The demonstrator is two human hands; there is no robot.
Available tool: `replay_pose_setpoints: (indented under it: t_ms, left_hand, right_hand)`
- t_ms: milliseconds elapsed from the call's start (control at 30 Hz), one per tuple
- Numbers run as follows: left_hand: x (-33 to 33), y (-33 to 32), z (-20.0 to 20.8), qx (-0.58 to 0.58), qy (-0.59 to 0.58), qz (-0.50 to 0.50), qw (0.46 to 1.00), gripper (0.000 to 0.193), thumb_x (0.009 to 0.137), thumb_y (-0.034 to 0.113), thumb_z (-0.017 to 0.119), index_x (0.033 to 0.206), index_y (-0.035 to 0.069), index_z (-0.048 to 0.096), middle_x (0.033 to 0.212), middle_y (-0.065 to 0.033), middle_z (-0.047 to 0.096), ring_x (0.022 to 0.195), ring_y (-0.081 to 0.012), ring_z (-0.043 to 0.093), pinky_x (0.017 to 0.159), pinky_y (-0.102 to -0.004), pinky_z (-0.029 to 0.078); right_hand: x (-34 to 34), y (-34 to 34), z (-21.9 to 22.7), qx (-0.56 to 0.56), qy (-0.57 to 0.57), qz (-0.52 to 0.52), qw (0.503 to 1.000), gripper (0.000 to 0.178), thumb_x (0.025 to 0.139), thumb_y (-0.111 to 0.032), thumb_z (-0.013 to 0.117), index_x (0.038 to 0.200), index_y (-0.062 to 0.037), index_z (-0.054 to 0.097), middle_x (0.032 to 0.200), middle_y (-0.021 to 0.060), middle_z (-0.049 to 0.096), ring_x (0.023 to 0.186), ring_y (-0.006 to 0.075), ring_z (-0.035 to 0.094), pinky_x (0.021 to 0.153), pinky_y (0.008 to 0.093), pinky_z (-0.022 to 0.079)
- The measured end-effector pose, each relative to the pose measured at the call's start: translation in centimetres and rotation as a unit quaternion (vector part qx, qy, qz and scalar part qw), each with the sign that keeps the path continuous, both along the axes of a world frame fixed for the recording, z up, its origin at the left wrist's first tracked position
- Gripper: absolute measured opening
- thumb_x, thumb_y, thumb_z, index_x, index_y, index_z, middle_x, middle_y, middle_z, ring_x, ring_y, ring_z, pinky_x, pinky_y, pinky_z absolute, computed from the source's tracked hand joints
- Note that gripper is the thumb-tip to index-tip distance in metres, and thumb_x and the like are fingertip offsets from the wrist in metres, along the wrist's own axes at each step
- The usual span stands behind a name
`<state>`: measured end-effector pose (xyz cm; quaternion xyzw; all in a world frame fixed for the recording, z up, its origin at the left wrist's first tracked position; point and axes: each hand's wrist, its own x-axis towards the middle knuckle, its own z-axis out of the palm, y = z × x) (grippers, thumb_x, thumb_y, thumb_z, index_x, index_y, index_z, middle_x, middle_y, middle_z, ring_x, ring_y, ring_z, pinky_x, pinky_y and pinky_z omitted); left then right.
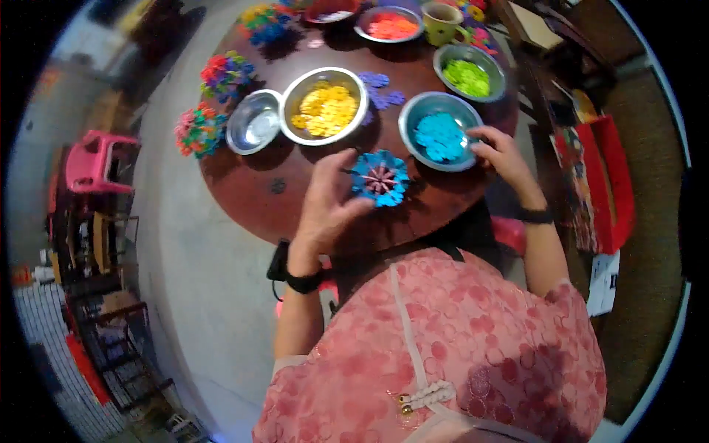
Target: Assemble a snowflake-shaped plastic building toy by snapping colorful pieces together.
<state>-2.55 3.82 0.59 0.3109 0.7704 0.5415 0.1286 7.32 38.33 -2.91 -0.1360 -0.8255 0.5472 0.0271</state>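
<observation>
Toward 6 o'c on the round red-brown table (255, 188), the blue cluster (379, 178) is held over the near part of the top by the L hand (329, 203): fingers curled round its L side, thumb at its lower edge. It shows a ring of blue petal-like bits w/ pinkish spokes meeting in the mid.

At approx. 4 o'c, the R hand (506, 156) is at the R rim of the blue bowl (408, 124), thumb & forefinger close together; can't tell if a pc is pinched or they only touch the rim. Blue pcs (439, 136) lie inside.

Progress, as far as shows: the 9 o'c cluster (199, 131), 10 o'c cluster (225, 75) and 11 o'c cluster (264, 23) are rounded & multicolour, so prob. done. The one in hand shows mainly one colour round its rim, so I'd judge it early/part-way.

Plenty left by the look of it: yellow pcs (325, 109) just L of centre, green pcs (467, 77) at 2 o'c, orange pcs (393, 27) near 12, all in bowls, plus purple pcs (382, 90) loose about mid-table. Colourful clump (483, 40) by the mug (440, 31), approx. 1 o'c: too blurry to say if finished.
</observation>
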Motion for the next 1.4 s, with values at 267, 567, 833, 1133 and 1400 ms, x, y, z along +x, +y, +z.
replay_pose_setpoints:
  t_ms: [267,567,833,1133,1400]
  left_hand:
    - [2.5,1.8,1.5,-0.125,0.322,-0.032,0.938,0.062,0.056,0.026,0.083,0.113,0.018,0.06,0.128,-0.014,0.045,0.127,-0.0355,0.037,0.103,-0.0534,0.026]
    - [2.5,2.6,-1.4,-0.219,0.363,-0.022,0.905,0.045,0.061,0.015,0.076,0.104,0.016,0.064,0.122,-0.009,0.052,0.122,-0.0349,0.042,0.1,-0.0556,0.03]
    - [1.6,2.5,-2.5,-0.222,0.397,0.012,0.891,0.026,0.074,0.009,0.064,0.097,0.021,0.067,0.122,-0.0077,0.053,0.125,-0.0333,0.041,0.102,-0.0574,0.028]
    - [1.4,1.7,-2.2,-0.195,0.384,0.061,0.9,0.027,0.069,0.014,0.071,0.095,0.024,0.068,0.128,-0.0069,0.05,0.13,-0.0348,0.036,0.105,-0.0587,0.021]
    - [1.1,1.1,-3.0,-0.162,0.394,0.088,0.9,0.024,0.068,0.018,0.073,0.091,0.022,0.068,0.123,-0.0043,0.053,0.128,-0.0335,0.038,0.104,-0.0595,0.021]
  right_hand:
    - [0.9,0.3,-0.4,-0.017,0.006,-0.013,1.0,0.032,0.083,-0.013,0.063,0.114,-0.0048,0.06,0.09,0.0014,0.061,0.069,0.0081,0.054,0.06,0.023,0.044]
    - [0.6,-0.7,1.2,-0.015,-0.012,-0.017,1.0,0.032,0.084,-0.013,0.063,0.115,-0.0054,0.059,0.091,0.0028,0.061,0.075,0.0097,0.056,0.063,0.0231,0.046]
    - [0.5,-0.2,1.0,0.127,0.145,-0.083,0.978,0.027,0.082,-0.005,0.062,0.109,-0.0028,0.06,0.104,0.0066,0.058,0.091,0.017,0.06,0.077,0.027,0.05]
    - [0.3,-0.5,9.8,0.206,0.183,-0.097,0.956,0.024,0.085,-0.005,0.06,0.108,-0.0025,0.061,0.103,0.005,0.059,0.095,0.014,0.058,0.084,0.0277,0.046]
    - [-3.3,-1.2,18.6,0.226,0.195,-0.013,0.954,0.029,0.09,-0.015,0.056,0.115,0.0005,0.058,0.108,0.0065,0.061,0.101,0.0141,0.056,0.091,0.0273,0.042]
